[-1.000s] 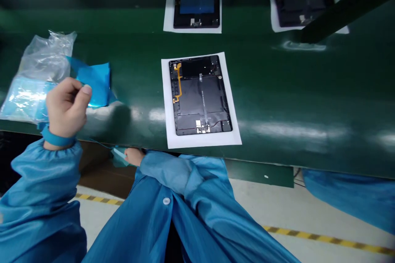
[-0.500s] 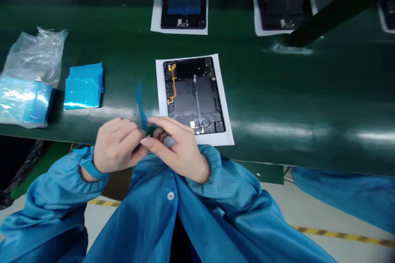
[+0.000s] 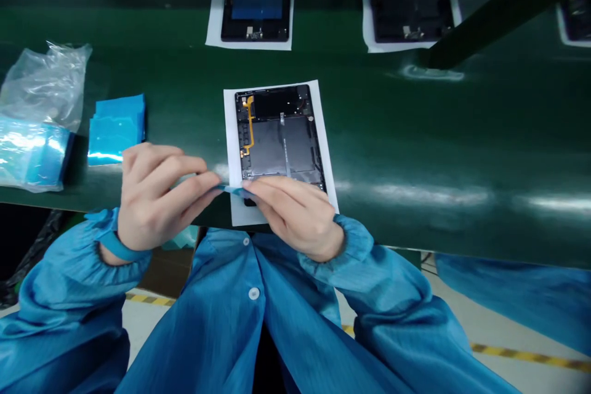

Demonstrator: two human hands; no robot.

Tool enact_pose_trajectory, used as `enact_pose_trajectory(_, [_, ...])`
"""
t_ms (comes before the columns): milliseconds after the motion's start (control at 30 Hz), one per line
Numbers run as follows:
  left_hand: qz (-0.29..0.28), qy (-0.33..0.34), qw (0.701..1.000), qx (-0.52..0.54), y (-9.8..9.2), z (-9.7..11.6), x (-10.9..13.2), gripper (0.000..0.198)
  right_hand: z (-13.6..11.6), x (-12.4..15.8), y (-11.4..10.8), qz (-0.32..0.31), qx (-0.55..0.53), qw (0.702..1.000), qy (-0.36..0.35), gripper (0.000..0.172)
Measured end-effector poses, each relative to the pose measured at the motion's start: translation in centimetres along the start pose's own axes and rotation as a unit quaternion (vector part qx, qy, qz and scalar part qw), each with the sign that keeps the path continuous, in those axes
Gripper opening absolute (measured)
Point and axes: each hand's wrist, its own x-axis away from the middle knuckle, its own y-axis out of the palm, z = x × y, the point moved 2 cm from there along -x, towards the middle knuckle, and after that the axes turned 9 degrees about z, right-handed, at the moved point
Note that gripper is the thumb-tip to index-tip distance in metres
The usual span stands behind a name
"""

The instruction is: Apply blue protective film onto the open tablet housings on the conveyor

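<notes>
Between my two hands a thin piece of blue film [image 3: 234, 190] is stretched, seen almost edge-on. My left hand [image 3: 159, 194] pinches its left end between thumb and fingers. At the other end, the fingertips of my right hand [image 3: 298, 212] are closed on the film. Behind the right hand lies an opened tablet [image 3: 268, 141] with an orange flex cable, on a white sheet [image 3: 323, 135]. The hand and film hide the tablet's lower part. A stack of blue film pieces [image 3: 115, 129] lies beyond my left hand.
A clear plastic bag [image 3: 37, 135] of blue film is at the far left. Farther back are a tablet with a blue sheet [image 3: 257, 1] and another tablet [image 3: 410, 0]. A dark slanted post [image 3: 484, 18] rises at right. Pale teal material [image 3: 184, 237] shows below the table edge.
The film has gone from standing upright to lying nearly level between my hands. My hands have spread apart, the right one now over the tablet's lower part. The view has shifted slightly.
</notes>
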Motion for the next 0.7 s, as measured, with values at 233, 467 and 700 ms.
enact_pose_trajectory(233, [-0.01, -0.037, 0.993, 0.111, 1.2, 0.2, -1.4, 0.011, 2.0, -1.1, -1.5, -0.047, -0.024, 0.994, 0.1, 0.015])
enact_pose_trajectory(467, [0.026, -0.156, 0.981, 0.111, 5.1, -2.6, -1.9, 0.047, 6.7, -2.4, -3.1, -0.049, -0.001, 0.967, 0.249, 0.009])
enact_pose_trajectory(700, [-0.103, -0.176, 0.95, 0.235, 9.7, -4.6, -0.3, 0.014, 13.6, -0.4, -3.8, -0.034, -0.093, 0.842, 0.53, 0.025])
